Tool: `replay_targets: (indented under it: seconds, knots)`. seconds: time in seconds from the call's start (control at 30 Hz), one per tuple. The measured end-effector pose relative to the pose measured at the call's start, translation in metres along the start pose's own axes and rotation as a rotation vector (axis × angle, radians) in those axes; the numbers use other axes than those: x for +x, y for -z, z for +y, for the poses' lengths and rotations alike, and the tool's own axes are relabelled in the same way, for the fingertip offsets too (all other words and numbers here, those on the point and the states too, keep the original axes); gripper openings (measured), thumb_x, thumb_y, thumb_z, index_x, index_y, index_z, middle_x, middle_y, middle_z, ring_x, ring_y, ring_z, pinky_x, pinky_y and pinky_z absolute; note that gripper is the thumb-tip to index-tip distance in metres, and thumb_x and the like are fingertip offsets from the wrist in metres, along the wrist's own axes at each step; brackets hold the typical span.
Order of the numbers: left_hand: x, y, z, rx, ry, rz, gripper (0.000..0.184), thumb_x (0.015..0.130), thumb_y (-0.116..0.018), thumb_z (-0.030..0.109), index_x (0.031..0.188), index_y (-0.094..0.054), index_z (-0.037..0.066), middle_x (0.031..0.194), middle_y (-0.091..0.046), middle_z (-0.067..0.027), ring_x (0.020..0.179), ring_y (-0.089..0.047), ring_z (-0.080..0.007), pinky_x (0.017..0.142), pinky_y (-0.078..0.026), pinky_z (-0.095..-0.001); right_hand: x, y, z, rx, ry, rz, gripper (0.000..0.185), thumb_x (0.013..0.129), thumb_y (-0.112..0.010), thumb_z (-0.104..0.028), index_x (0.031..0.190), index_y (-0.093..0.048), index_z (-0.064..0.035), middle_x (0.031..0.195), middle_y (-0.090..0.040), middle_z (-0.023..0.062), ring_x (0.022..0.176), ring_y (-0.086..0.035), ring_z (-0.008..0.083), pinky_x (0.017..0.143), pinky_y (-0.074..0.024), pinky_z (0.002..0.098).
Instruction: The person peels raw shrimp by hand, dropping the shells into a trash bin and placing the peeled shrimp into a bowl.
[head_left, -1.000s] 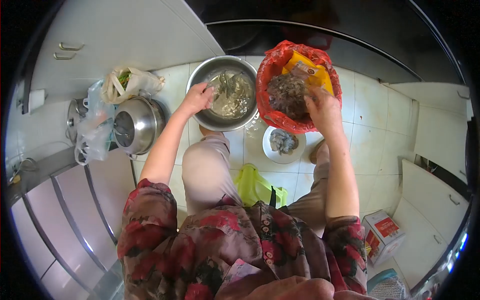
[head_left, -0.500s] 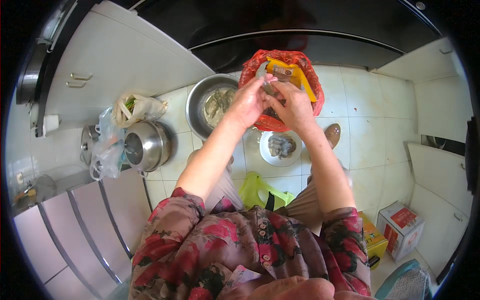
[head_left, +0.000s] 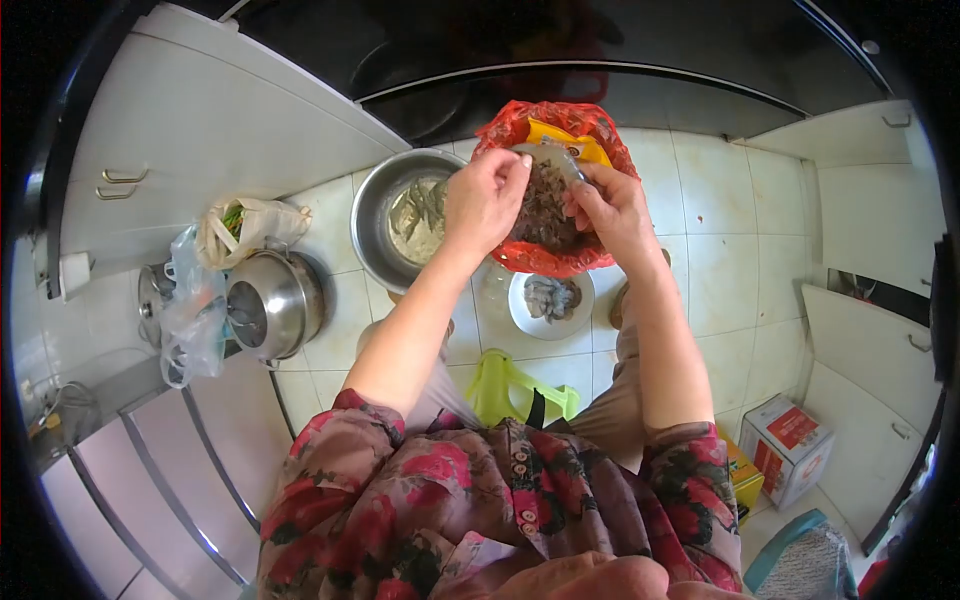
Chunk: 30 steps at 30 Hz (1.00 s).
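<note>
In the head view, the left hand (head_left: 485,200) pinches one end of a grey shrimp (head_left: 552,157) with fingertips drawn narrow, and the right hand (head_left: 615,205) grips the other end between thumb and fingers. The shrimp is stretched between them, above the opening of a red bag (head_left: 560,262). Inside the bag's crumpled rim are a heap of brown scraps (head_left: 545,208) and a yellow packet (head_left: 570,138), the packet toward the far edge.

The metal basin (head_left: 375,215), holding whole shrimps (head_left: 420,205) in liquid, is left of the bag; the left hand hides where their rims come closest. The white plate (head_left: 530,325), with peeled shrimps (head_left: 549,298), lies just beside the bag's near edge, between the person's legs. A green stool (head_left: 495,385) is nearer the body.

Tiled floor (head_left: 710,285) runs right from the bag to the white cabinets (head_left: 870,225), giving room on that side. On the left, a strip of tile parts the basin from the steel pot (head_left: 270,305) and cloth bag (head_left: 265,225). Beyond the red bag, the dark cabinet front (head_left: 650,95) bounds the far side.
</note>
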<state>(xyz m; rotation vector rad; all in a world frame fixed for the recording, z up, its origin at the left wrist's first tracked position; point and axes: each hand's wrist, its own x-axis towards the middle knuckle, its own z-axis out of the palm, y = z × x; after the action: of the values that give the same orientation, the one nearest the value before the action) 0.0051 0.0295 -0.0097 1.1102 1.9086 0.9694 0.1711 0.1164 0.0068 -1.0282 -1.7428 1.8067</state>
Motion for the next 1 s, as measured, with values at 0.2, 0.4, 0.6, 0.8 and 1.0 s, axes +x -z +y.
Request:
replay_targets:
  seconds: [0.2, 0.4, 0.6, 0.8, 1.0]
  knots:
    - [0.0, 0.006, 0.011, -0.075, -0.458, 0.262, 0.052, 0.083, -0.071, 0.022, 0.128, -0.049, 0.006, 0.117, -0.057, -0.0141, 0.098, -0.061, -0.0253, 0.078, -0.052, -0.0346, -0.002, -0.005, -0.005, 0.09, -0.064, -0.133, 0.02, 0.09, -0.055, -0.014, 0.094, -0.064, 0.0036, 0.071, -0.061, 0.0029, 0.057, -0.051, 0.008, 0.056, -0.0435, 0.0224]
    - [-0.006, 0.013, 0.025, -0.517, -0.08, 0.137, 0.077, 0.083, -0.071, 0.013, 0.145, -0.026, 0.005, 0.122, -0.055, -0.0154, 0.108, -0.055, -0.0239, 0.086, -0.048, -0.0357, -0.002, -0.012, -0.004, 0.094, -0.025, -0.217, 0.02, 0.092, -0.057, -0.015, 0.095, -0.063, 0.0035, 0.071, -0.06, 0.0026, 0.058, -0.052, 0.0075, 0.055, -0.044, 0.0232]
    - [0.0, 0.018, 0.012, 0.256, -0.598, 0.139, 0.032, 0.091, -0.061, 0.019, 0.119, -0.06, 0.003, 0.112, -0.062, -0.0223, 0.107, -0.06, -0.0303, 0.089, -0.047, -0.0355, -0.005, -0.014, -0.002, -0.038, -0.007, -0.152, 0.019, 0.092, -0.058, -0.013, 0.098, -0.062, 0.0049, 0.071, -0.061, 0.0025, 0.059, -0.053, 0.0079, 0.055, -0.0458, 0.0246]
    - [-0.006, 0.012, 0.019, -0.358, 0.004, -0.229, 0.022, 0.095, -0.059, 0.022, 0.094, -0.065, 0.001, 0.064, -0.06, -0.0001, 0.054, -0.056, -0.0067, 0.05, -0.044, -0.0219, -0.006, -0.014, -0.002, -0.093, -0.044, -0.203, 0.021, 0.09, -0.059, -0.013, 0.103, -0.062, 0.0037, 0.076, -0.065, 0.0092, 0.062, -0.06, 0.0165, 0.059, -0.0496, 0.0306]
    - [-0.006, 0.016, 0.021, -0.513, 0.314, -0.133, 0.024, 0.093, -0.062, 0.025, 0.087, -0.064, 0.002, 0.062, -0.058, -0.0009, 0.051, -0.056, -0.0083, 0.048, -0.047, -0.0223, -0.015, -0.023, -0.004, -0.683, 0.378, -0.04, 0.018, 0.085, -0.059, -0.011, 0.094, -0.062, 0.004, 0.089, -0.064, 0.0243, 0.08, -0.063, 0.0412, 0.072, -0.0511, 0.0448]
